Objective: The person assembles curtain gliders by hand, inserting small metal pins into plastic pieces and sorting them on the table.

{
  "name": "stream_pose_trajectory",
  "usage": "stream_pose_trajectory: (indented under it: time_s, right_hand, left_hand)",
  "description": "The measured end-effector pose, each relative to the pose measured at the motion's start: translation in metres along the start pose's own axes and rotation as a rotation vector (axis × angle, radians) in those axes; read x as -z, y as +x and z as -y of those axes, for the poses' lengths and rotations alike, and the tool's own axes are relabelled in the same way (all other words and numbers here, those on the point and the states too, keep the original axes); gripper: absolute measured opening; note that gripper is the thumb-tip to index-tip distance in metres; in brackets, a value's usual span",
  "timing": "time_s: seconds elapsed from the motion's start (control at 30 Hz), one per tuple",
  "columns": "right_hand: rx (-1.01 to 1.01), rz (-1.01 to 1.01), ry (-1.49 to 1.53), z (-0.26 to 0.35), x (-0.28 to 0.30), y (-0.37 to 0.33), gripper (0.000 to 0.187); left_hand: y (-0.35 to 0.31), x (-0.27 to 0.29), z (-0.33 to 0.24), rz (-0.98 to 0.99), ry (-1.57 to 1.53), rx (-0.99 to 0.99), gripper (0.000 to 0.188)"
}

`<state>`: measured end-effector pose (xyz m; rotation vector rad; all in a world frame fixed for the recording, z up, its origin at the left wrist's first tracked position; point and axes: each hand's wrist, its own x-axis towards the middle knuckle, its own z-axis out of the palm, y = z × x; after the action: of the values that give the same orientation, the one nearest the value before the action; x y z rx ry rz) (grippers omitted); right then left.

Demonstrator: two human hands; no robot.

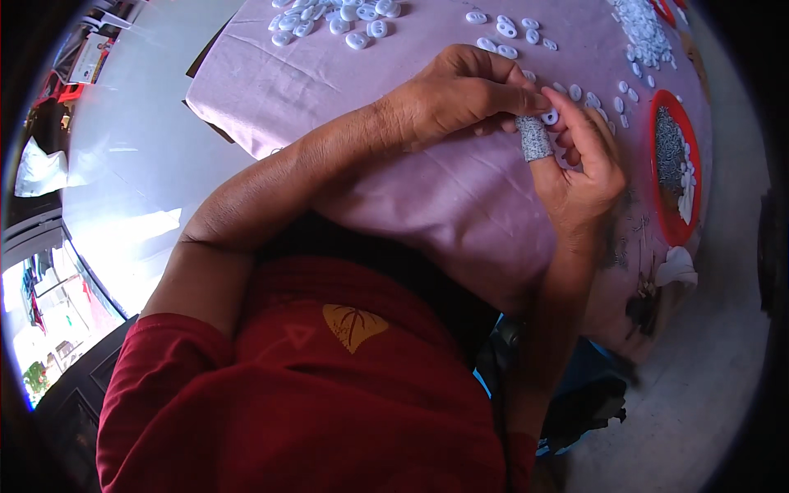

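Note:
My left hand (460, 94) and my right hand (579, 164) meet over a pink cloth (345, 90) on a table. Between their fingertips sits a small white oval plastic piece (550, 117), pinched from both sides. A grey knitted sleeve (534, 138) covers my right thumb just below the piece. More white oval pieces (505, 37) lie scattered on the cloth just beyond my hands.
A red dish (675, 164) at the right holds small grey metal parts and some white pieces. A pile of white pieces (329, 16) lies at the far edge, another heap (645, 29) at the top right. Pale floor (140, 148) lies to the left.

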<state>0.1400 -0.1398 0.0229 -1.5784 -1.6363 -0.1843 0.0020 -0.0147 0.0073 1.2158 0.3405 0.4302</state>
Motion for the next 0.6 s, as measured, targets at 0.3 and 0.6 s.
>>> stream_pose_trajectory:
  time_s: [0.3, 0.6]
  right_hand:
    - [0.023, 0.048, -0.041, 0.001, 0.0, 0.004, 0.034]
    - [0.138, 0.046, -0.212, -0.005, -0.003, 0.003, 0.032]
  left_hand:
    - [-0.001, 0.0, 0.0, -0.013, 0.051, 0.01, 0.016]
    - [-0.002, -0.003, 0.001, -0.068, 0.055, 0.001, 0.01]
